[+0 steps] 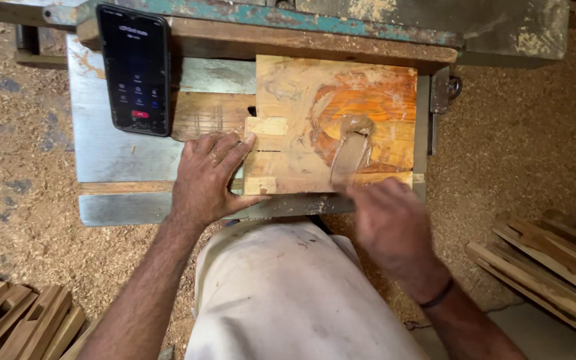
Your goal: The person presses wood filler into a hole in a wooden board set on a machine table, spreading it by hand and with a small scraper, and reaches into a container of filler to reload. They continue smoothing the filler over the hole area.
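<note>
A flat wooden board [281,100] lies on a small metal work table [108,147], smeared with beige putty over an orange patch. My left hand [208,175] rests flat on the table, fingertips pressing the board's left edge near two small wooden strips [265,125]. My right hand [389,223], blurred, grips a flat scraper [348,157] whose blade lies on the board with a lump of putty at its tip.
A black phone [135,68] with a lit screen stands at the table's back left. Sawdust covers the floor. Stacks of cut wooden slats lie at lower left [18,320] and at right [555,267]. A worn teal machine frame [341,20] runs behind.
</note>
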`<act>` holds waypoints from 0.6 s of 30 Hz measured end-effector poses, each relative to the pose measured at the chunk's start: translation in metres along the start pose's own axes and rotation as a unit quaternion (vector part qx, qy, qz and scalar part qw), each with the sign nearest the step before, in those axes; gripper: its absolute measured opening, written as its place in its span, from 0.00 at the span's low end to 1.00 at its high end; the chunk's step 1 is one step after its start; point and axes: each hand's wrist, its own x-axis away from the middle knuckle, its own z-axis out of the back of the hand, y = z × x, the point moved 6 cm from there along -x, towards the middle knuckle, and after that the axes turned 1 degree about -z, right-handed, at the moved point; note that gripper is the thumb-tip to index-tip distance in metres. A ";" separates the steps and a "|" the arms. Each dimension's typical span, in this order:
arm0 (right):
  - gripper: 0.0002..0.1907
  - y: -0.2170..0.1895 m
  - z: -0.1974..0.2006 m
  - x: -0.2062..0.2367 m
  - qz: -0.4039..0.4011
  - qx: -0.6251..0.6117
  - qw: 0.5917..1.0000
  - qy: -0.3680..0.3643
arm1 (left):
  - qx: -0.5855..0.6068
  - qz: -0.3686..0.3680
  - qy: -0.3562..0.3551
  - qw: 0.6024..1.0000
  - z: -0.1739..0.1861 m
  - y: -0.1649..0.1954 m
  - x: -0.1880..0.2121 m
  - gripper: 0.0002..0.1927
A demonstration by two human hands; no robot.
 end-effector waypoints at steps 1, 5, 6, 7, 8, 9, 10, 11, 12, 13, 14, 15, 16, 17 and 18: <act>0.09 0.020 0.005 0.007 -0.086 -0.087 0.992 0.018 | 0.007 0.003 -0.001 1.000 0.000 0.000 0.000 0.52; 0.04 0.103 -0.006 0.020 -0.343 -0.308 0.884 0.074 | 0.007 0.006 -0.005 1.000 0.000 0.000 0.001 0.52; 0.04 0.118 -0.013 0.022 -0.389 -0.329 0.856 0.086 | 0.004 0.001 -0.003 1.000 0.000 0.001 0.001 0.52; 0.06 0.128 -0.023 0.024 -0.434 -0.340 0.830 0.082 | 0.003 -0.004 0.002 1.000 0.001 0.001 0.001 0.52; 0.09 0.136 -0.031 0.026 -0.477 -0.349 0.803 0.077 | 0.002 -0.008 0.006 1.000 0.002 0.002 0.001 0.52; 0.11 0.138 -0.042 0.028 -0.519 -0.358 0.773 0.068 | 0.003 -0.009 0.009 1.000 0.003 0.002 0.001 0.52; 0.14 0.131 -0.051 0.024 -0.506 -0.367 0.779 0.052 | 0.006 -0.004 0.002 1.000 0.003 0.002 0.001 0.52; 0.16 0.122 -0.059 0.019 -0.491 -0.377 0.784 0.036 | 0.008 0.002 -0.003 1.000 0.003 0.002 0.001 0.52; 0.18 0.110 -0.069 0.011 -0.474 -0.388 0.790 0.024 | 0.008 0.006 -0.006 1.000 0.003 0.003 0.002 0.52; 0.18 0.098 -0.074 0.005 -0.452 -0.438 0.776 0.044 | 0.008 0.004 -0.003 1.000 0.004 0.003 0.002 0.51; 0.17 0.088 -0.077 -0.001 -0.428 -0.484 0.761 0.062 | 0.011 0.003 0.001 1.000 0.005 0.004 0.003 0.51; 0.16 0.082 -0.075 -0.006 -0.401 -0.528 0.745 0.078 | 0.014 0.004 0.007 1.000 0.007 0.004 0.003 0.51; 0.14 0.080 -0.072 -0.008 -0.410 -0.518 0.748 0.064 | 0.014 0.005 0.007 1.000 0.008 0.003 0.004 0.51; 0.12 0.082 -0.069 -0.010 -0.420 -0.509 0.750 0.048 | 0.013 0.007 0.004 1.000 0.008 0.003 0.005 0.51; 0.10 0.086 -0.063 -0.011 -0.432 -0.499 0.751 0.034 | 0.014 0.007 0.000 1.000 0.009 0.002 0.006 0.51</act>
